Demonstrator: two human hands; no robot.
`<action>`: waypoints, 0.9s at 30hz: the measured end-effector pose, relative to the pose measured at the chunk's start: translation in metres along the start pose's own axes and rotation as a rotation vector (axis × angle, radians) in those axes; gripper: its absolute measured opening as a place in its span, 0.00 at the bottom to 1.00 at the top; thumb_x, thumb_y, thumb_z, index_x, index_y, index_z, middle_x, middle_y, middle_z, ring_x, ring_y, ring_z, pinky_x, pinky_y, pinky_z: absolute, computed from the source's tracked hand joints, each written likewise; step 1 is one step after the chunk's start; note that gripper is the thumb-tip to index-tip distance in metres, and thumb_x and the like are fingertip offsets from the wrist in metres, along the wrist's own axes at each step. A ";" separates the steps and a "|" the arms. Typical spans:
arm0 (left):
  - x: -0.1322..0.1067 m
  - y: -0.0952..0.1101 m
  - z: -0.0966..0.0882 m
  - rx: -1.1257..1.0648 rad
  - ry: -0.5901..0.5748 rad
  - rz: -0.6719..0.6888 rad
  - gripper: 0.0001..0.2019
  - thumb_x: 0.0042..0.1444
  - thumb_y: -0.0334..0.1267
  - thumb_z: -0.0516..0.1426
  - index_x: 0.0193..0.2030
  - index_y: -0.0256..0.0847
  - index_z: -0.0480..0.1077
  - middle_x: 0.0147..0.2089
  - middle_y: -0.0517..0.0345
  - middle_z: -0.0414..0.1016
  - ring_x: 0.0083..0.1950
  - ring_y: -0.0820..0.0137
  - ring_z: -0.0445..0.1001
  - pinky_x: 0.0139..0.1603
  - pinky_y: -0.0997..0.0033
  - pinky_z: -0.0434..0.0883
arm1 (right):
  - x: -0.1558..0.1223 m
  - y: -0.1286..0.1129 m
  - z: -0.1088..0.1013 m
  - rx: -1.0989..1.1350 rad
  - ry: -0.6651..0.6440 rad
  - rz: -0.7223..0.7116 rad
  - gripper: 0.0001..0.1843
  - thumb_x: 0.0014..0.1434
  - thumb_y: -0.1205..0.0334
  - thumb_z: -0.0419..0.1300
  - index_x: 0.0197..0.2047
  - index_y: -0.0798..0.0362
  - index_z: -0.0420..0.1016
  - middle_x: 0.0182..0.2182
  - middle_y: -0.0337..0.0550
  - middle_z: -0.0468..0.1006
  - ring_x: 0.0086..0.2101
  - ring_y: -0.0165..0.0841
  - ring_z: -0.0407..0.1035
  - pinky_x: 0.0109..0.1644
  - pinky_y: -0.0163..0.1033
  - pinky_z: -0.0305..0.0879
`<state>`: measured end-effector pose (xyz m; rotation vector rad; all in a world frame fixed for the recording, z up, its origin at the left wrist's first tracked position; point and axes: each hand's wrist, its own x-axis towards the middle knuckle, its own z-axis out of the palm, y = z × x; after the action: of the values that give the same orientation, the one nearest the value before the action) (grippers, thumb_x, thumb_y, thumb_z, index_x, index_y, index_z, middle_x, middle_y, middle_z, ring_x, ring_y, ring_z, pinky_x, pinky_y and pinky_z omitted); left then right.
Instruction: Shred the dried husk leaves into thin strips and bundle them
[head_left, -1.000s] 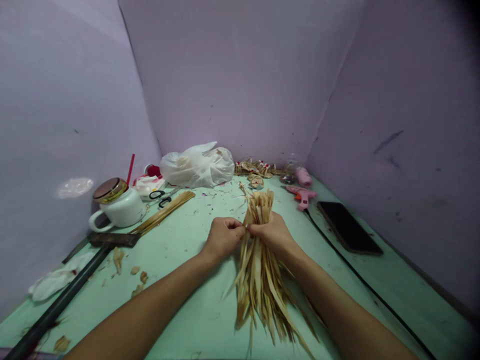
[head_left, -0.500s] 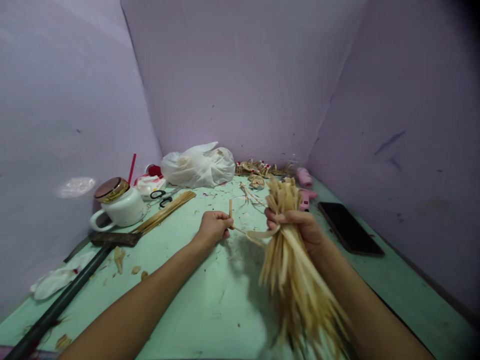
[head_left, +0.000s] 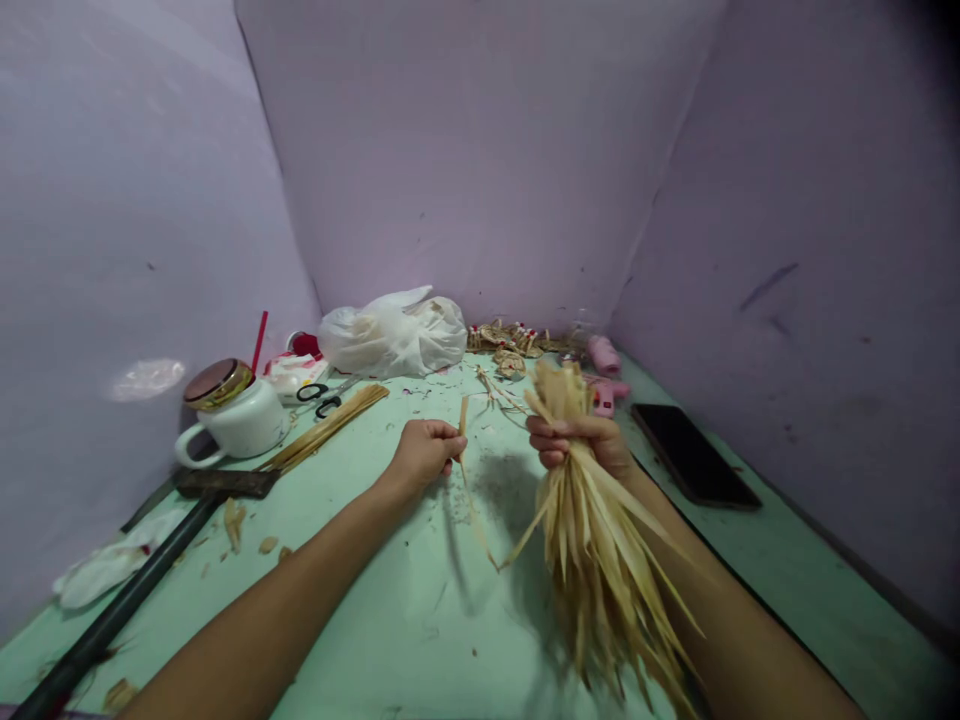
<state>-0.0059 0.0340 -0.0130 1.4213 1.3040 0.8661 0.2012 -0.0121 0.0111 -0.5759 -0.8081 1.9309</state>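
Note:
My right hand is closed round a thick bundle of dry straw strips, held above the green table; the strips fan out downward toward me. My left hand is a fist pinching one single straw strip, which runs from above the fingers down to the right, toward the bundle. The two hands are apart by about a hand's width.
At the left stand a white mug with a gold lid, scissors, a row of straw sticks and a dark bar. A white plastic bag lies at the back. A pink glue gun and a phone are on the right.
The right hand lifted the bundle off the table and carried it right. The left hand drew a single strip out of it and moved left, away from the bundle.

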 end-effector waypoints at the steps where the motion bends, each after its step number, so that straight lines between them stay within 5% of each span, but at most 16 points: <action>1: -0.001 0.000 0.000 0.080 -0.007 0.059 0.05 0.43 0.34 0.56 0.22 0.36 0.68 0.17 0.61 0.66 0.17 0.77 0.61 0.20 0.76 0.58 | 0.003 0.002 -0.002 -0.009 -0.017 0.061 0.12 0.39 0.69 0.59 0.25 0.53 0.57 0.17 0.30 0.56 0.16 0.17 0.52 0.21 0.20 0.60; 3: 0.000 -0.001 -0.003 0.359 0.048 0.191 0.05 0.46 0.34 0.54 0.24 0.37 0.70 0.22 0.57 0.71 0.24 0.71 0.68 0.27 0.73 0.62 | 0.004 0.002 -0.006 -0.009 -0.069 0.105 0.13 0.39 0.67 0.59 0.24 0.52 0.55 0.17 0.29 0.54 0.15 0.17 0.48 0.17 0.18 0.55; 7: 0.003 -0.003 -0.019 1.000 0.235 0.270 0.11 0.51 0.33 0.50 0.33 0.39 0.74 0.33 0.48 0.76 0.37 0.60 0.73 0.35 0.66 0.63 | -0.008 -0.011 -0.009 0.058 -0.161 -0.120 0.14 0.38 0.67 0.59 0.25 0.52 0.55 0.19 0.28 0.55 0.13 0.15 0.42 0.12 0.16 0.45; 10: 0.005 0.000 -0.025 1.111 0.294 0.249 0.12 0.51 0.32 0.49 0.36 0.38 0.73 0.35 0.45 0.76 0.38 0.57 0.73 0.36 0.64 0.63 | -0.015 -0.018 -0.005 0.102 -0.170 -0.188 0.13 0.37 0.68 0.60 0.27 0.53 0.58 0.20 0.28 0.57 0.13 0.14 0.43 0.11 0.16 0.43; 13: 0.000 0.008 -0.019 0.833 0.253 0.255 0.09 0.49 0.32 0.51 0.31 0.39 0.73 0.33 0.49 0.76 0.36 0.63 0.73 0.34 0.68 0.64 | -0.011 -0.013 0.000 0.066 0.000 -0.096 0.12 0.37 0.70 0.60 0.27 0.54 0.61 0.19 0.30 0.61 0.14 0.16 0.53 0.15 0.18 0.55; 16: -0.012 0.017 -0.005 0.264 0.021 0.101 0.04 0.46 0.33 0.54 0.27 0.37 0.69 0.22 0.58 0.70 0.23 0.72 0.68 0.24 0.74 0.62 | 0.004 0.007 0.007 -0.015 0.298 0.039 0.09 0.42 0.72 0.61 0.29 0.56 0.67 0.17 0.34 0.68 0.18 0.23 0.65 0.21 0.25 0.65; 18: -0.023 0.020 0.005 -0.059 -0.110 -0.010 0.04 0.44 0.35 0.57 0.27 0.37 0.67 0.17 0.63 0.65 0.17 0.77 0.62 0.17 0.77 0.57 | 0.015 0.024 0.010 -0.042 0.381 0.070 0.08 0.44 0.72 0.61 0.31 0.57 0.68 0.16 0.35 0.70 0.18 0.25 0.67 0.22 0.28 0.66; 21: -0.033 0.019 0.014 -0.265 -0.165 -0.066 0.05 0.41 0.33 0.58 0.25 0.37 0.64 0.13 0.66 0.62 0.14 0.79 0.59 0.13 0.80 0.54 | 0.025 0.045 0.015 -0.048 0.284 0.129 0.06 0.46 0.68 0.62 0.30 0.58 0.69 0.16 0.39 0.73 0.18 0.29 0.69 0.24 0.32 0.68; 27: -0.042 0.015 0.017 -0.250 -0.217 -0.051 0.02 0.43 0.31 0.55 0.24 0.37 0.64 0.11 0.67 0.62 0.11 0.80 0.58 0.12 0.81 0.56 | 0.031 0.055 0.022 -0.097 0.096 0.293 0.13 0.49 0.57 0.59 0.28 0.62 0.71 0.18 0.51 0.76 0.20 0.34 0.72 0.25 0.34 0.69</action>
<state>0.0069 -0.0091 0.0013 1.2414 1.0260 0.7869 0.1408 -0.0104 -0.0165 -0.8805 -0.7933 2.1175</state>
